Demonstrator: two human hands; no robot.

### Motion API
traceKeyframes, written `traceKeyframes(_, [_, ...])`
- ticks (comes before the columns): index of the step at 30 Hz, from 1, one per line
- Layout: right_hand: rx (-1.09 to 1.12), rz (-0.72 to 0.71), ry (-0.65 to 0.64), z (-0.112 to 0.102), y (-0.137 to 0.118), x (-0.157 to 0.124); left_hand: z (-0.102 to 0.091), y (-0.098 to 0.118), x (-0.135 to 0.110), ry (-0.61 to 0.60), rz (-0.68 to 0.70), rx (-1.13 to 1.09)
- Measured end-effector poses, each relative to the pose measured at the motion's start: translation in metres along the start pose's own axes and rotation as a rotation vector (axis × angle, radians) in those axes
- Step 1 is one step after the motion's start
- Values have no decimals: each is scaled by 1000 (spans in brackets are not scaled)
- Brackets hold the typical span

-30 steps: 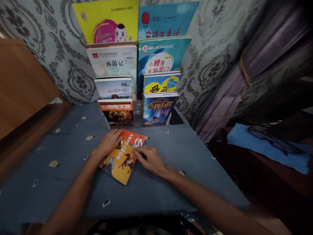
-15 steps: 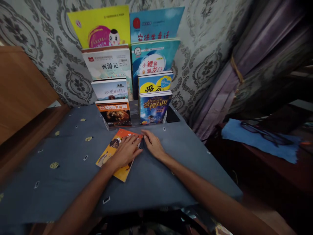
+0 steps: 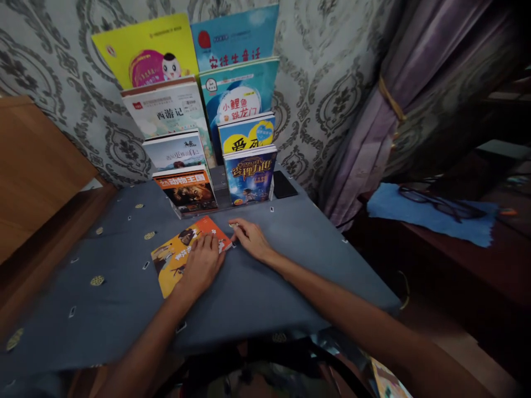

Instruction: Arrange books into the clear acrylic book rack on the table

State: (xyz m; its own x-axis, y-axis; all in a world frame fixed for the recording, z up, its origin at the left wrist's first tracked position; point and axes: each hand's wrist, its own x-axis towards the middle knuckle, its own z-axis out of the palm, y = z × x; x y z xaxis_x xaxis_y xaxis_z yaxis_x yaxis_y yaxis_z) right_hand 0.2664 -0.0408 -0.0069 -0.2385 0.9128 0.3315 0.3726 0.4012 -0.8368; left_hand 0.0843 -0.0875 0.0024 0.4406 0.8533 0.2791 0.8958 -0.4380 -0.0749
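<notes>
Thin paperback [image 3: 174, 260], orange and yellow cover, horse-and-rider art, lying flat on the tabletop [image 3: 103, 315] just in front of the display rack [image 3: 220, 185]. Judged light and floppy: soft glossy card, few pages, likely to bend if lifted by one corner. Its flat lie leaves little edge to catch, so the best hold looks like thumb under the long edge, fingers on top, or a slide toward the hand first. The woven blue-grey cloth should give some drag.

Left hand [image 3: 202, 265] spread and pressed flat on the cover's near side. Right hand [image 3: 251, 239] rests on the cloth beside the paperback's far corner, toward the rack, thumb and forefinger gathered; whether they pinch a small pale speck there, cannot tell.

Rack is clear and stepped, holding upright children's books [image 3: 180, 190] behind the paperback. Black phone [image 3: 284, 184] lies to the rack's right.
</notes>
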Motion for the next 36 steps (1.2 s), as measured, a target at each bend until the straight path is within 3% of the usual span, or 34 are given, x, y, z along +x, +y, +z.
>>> traceKeyframes(16, [12, -118, 83, -3, 0, 2, 4, 5, 0, 70, -29, 69])
traceKeyframes(20, [-5, -135, 41, -6, -7, -2, 0, 3, -4, 21, -23, 36])
traceKeyframes(26, [-130, -188, -180, -7, -13, -10, -21, -34, -39, -120, -25, -12])
traceKeyframes(31, [-211, -258, -183, -2, -6, -9, -25, -70, -79, -215, -201, -36])
traceKeyframes(36, [-226, -239, -183, 3, 3, -2, -30, -57, -90, -213, -294, -71])
